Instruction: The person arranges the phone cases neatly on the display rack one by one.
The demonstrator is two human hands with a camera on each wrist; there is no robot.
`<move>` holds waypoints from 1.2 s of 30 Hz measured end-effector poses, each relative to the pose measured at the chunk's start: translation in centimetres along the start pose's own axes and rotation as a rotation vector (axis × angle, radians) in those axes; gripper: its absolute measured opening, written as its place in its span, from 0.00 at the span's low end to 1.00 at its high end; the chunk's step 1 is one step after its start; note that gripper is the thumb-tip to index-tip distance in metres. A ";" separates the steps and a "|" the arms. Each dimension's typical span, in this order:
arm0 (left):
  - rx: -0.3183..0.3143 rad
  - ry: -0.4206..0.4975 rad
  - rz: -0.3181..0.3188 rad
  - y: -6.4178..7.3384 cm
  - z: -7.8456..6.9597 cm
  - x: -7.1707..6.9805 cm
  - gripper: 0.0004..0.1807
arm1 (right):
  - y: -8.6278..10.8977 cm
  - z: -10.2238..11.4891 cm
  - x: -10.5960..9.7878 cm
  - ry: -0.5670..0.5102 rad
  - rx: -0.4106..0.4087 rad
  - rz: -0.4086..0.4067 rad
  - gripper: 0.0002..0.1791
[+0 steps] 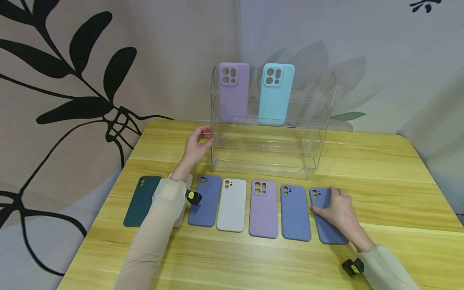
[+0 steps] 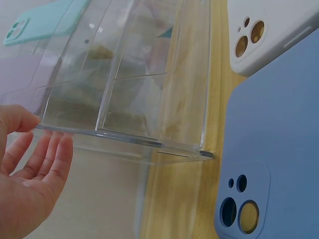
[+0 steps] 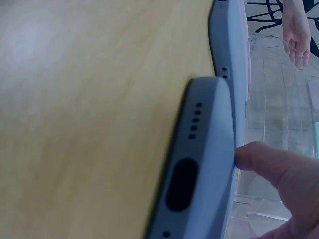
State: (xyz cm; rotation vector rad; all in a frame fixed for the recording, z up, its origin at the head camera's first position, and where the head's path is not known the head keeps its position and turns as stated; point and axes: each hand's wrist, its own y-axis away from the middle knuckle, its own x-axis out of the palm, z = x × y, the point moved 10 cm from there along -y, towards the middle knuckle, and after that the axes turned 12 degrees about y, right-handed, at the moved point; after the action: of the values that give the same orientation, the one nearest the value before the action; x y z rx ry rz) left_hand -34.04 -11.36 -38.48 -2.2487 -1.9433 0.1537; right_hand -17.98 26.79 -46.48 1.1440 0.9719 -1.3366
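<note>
Dark leaf shapes [image 1: 88, 40] spread over the pale wall behind a wood-grain worktop [image 1: 391, 181]. Nearer than the clear stand [image 1: 261, 167] and just beyond its right end lies the held blue case [image 1: 328, 233]. The right hand [image 1: 340, 211] covers part of its right side and has it in a narrow grip, thumb along its left edge. The right wrist view cuts this case off at the bottom, and whether it fully touches the worktop is hard to tell.

At the stand's left side panel, the left hand [image 1: 195, 147] has a pinching grip, its thumb on one side and fingers on the other.

In front of the stand, from right to left, the row goes on with a second blue case [image 1: 295, 213], a flat lilac case [image 1: 263, 215], a white case [image 1: 232, 209] and a third blue case [image 1: 207, 213]. Past the stand's left end come a pale case [image 1: 179, 219], mostly hidden by the left sleeve [image 1: 145, 241], and a dark green case [image 1: 141, 205], partly covered too.

The stand's transparent tiers are hard to make out. Its upper tier holds an upright lilac case [image 1: 233, 96] at the left and a turquoise case [image 1: 276, 96] near the middle.
</note>
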 end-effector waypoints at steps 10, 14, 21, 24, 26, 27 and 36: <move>0.108 0.026 -0.002 -0.2 0.5 -0.3 0.18 | -0.2 -0.2 0.2 -0.017 0.015 0.028 0.49; 0.051 -0.001 -0.003 -0.4 0.8 -0.2 0.20 | 0.0 -0.4 0.0 -0.025 0.012 0.021 0.50; -0.001 0.021 0.000 0.2 -0.7 0.2 0.21 | 0.0 -0.4 -1.2 -0.051 0.008 -0.031 0.49; -0.012 0.018 0.002 0.3 -0.6 0.2 0.22 | -0.1 -0.3 -1.9 -0.059 0.004 -0.070 0.49; -0.013 0.013 -0.003 0.1 0.0 0.0 0.21 | 0.0 -0.1 -2.4 -0.070 -0.001 -0.099 0.48; -0.007 0.008 -0.005 -0.1 0.3 -0.1 0.21 | 0.0 -0.1 -2.7 -0.077 -0.002 -0.109 0.48; -0.024 0.011 0.003 0.8 -1.5 0.5 0.22 | -0.2 0.6 -4.7 -0.115 -0.020 -0.184 0.48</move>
State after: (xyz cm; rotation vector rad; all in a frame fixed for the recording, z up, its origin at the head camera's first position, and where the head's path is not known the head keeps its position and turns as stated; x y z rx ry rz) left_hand -32.97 -11.11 -37.12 -2.2627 -1.9468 0.1181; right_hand -18.41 27.20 -41.80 0.9696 1.0232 -1.5185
